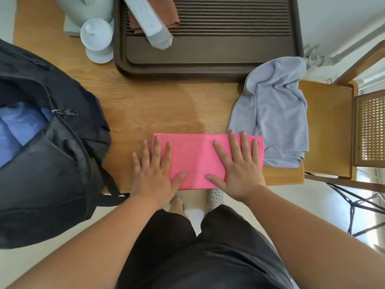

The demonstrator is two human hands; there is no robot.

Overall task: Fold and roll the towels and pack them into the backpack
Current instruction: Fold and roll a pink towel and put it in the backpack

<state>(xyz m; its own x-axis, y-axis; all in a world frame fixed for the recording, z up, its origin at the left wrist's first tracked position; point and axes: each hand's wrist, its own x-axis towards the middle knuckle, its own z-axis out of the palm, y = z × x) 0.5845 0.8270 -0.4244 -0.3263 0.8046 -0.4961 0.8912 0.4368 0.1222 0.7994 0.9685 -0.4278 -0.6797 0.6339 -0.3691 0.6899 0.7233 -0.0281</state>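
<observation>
A pink towel (195,157), folded into a flat rectangle, lies at the near edge of the wooden table (158,107). My left hand (153,172) presses flat on its left end, fingers spread and partly on the table. My right hand (238,167) lies flat on its right half with straight fingers. A crumpled light grey-blue towel (275,113) sits just right of the pink one, draped over the table's right edge. The black backpack (48,163) stands open at the left, with blue cloth (18,126) showing inside.
A dark brown slatted tray (208,57) fills the far middle of the table, holding a pale wrapped stick (152,24) and a brown cloth (135,24). A pale lidded jar (96,40) stands to its left. A wooden chair (329,130) is close on the right.
</observation>
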